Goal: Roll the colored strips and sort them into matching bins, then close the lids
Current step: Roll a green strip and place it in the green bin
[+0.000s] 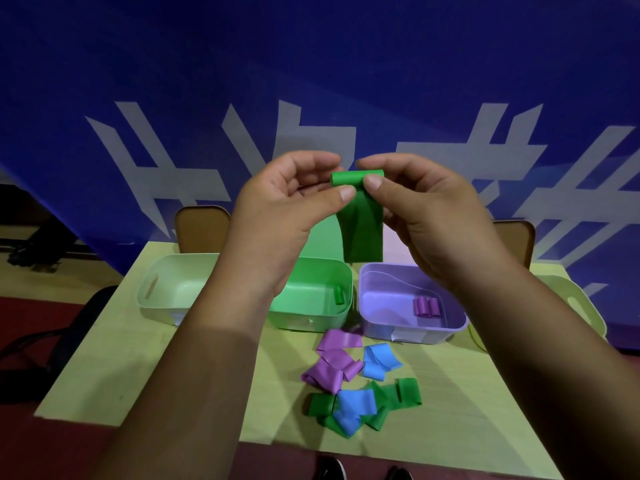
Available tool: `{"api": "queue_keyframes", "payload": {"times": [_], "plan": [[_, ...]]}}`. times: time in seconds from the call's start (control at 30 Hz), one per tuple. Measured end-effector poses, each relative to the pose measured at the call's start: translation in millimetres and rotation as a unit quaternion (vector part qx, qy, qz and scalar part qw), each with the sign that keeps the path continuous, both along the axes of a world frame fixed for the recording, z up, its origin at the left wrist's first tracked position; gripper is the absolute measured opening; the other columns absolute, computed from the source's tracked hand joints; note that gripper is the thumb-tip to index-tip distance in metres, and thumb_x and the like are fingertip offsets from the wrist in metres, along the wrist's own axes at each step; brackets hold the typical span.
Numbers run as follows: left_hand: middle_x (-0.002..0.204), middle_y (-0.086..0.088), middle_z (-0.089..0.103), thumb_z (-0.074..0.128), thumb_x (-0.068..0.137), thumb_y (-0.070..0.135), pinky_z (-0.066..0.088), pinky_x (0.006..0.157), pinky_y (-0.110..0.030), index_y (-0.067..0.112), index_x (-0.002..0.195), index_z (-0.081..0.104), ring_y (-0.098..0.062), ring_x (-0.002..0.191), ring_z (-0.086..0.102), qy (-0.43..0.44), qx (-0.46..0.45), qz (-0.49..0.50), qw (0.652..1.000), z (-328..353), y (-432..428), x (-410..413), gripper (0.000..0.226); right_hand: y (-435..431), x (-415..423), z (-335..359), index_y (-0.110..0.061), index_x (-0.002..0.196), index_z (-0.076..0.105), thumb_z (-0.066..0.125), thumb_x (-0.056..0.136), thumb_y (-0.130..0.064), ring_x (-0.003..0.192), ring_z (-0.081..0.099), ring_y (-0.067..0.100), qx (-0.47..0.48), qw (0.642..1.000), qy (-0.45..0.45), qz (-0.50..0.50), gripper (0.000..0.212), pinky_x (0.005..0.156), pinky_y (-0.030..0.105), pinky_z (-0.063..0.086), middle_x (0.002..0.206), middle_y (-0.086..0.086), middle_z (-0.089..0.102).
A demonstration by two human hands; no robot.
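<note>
A green strip (362, 230) hangs in the air above the bins, its top end wound into a small roll. My left hand (277, 209) and my right hand (426, 216) pinch that roll between thumbs and fingertips from either side. Below stand a pale bin (152, 292), a green bin (311, 313) holding one green roll (338, 294), and a purple bin (381, 320) holding purple rolls (426, 307). A loose pile of purple, blue and green strips (349, 386) lies on the table in front of the bins.
The yellow-green table (138, 368) ends close behind the bins. A yellowish bin (581, 306) sits at the right, partly hidden by my right forearm. Brown lids (202, 227) stand upright behind the bins. A blue wall rises beyond. Shoes show under the near edge.
</note>
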State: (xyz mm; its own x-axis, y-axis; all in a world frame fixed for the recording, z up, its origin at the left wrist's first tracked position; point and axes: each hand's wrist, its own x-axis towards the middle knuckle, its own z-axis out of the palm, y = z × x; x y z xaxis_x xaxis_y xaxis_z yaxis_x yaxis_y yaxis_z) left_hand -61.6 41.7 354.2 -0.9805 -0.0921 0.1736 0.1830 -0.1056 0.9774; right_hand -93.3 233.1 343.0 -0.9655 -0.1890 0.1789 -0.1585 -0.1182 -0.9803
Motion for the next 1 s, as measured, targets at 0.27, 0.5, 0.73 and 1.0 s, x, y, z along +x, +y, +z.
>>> {"api": "queue_keyframes", "payload": {"times": [0.27,0.5,0.73,1.0], "plan": [[0.109,-0.005,0.080,0.081,0.092,0.005,0.063,0.088,-0.030,0.015,0.118,0.077,-0.019,0.106,0.077,0.002,-0.028,0.020,0.999,2.4,2.3,-3.3,0.029,1.5,-3.7,-1.0,-0.019,0.123,0.077,0.077,0.093,-0.019,0.098,0.068,0.041,-0.015,1.000,-0.002,0.016,0.029,0.101,0.059,0.054,0.109,0.019,0.071],[0.115,-0.007,0.079,0.081,0.090,-0.003,0.063,0.093,-0.032,0.009,0.124,0.073,-0.018,0.110,0.077,0.004,-0.005,0.017,1.000,1.9,6.4,-6.3,0.038,2.4,-6.5,0.5,-0.021,0.115,0.080,0.074,0.094,-0.027,0.092,0.064,0.028,-0.002,1.000,-0.004,0.011,0.022,0.092,0.053,0.053,0.110,0.021,0.074],[0.108,-0.015,0.079,0.081,0.094,0.011,0.064,0.093,-0.041,0.015,0.113,0.078,-0.033,0.108,0.077,-0.013,-0.012,0.023,1.000,-3.8,14.4,-11.4,0.020,10.7,-15.0,-1.4,-0.017,0.122,0.076,0.069,0.102,-0.010,0.100,0.072,0.024,-0.004,1.000,0.008,0.008,0.022,0.097,0.042,0.058,0.106,0.010,0.076],[0.108,-0.010,0.081,0.081,0.090,-0.003,0.064,0.093,-0.036,0.013,0.112,0.077,-0.027,0.107,0.077,0.013,-0.025,0.038,0.999,-1.3,27.3,-21.0,0.027,22.4,-21.8,1.3,-0.011,0.124,0.073,0.068,0.102,-0.014,0.088,0.071,0.017,-0.033,0.999,-0.017,0.031,0.023,0.085,0.036,0.059,0.099,0.009,0.075]]}}
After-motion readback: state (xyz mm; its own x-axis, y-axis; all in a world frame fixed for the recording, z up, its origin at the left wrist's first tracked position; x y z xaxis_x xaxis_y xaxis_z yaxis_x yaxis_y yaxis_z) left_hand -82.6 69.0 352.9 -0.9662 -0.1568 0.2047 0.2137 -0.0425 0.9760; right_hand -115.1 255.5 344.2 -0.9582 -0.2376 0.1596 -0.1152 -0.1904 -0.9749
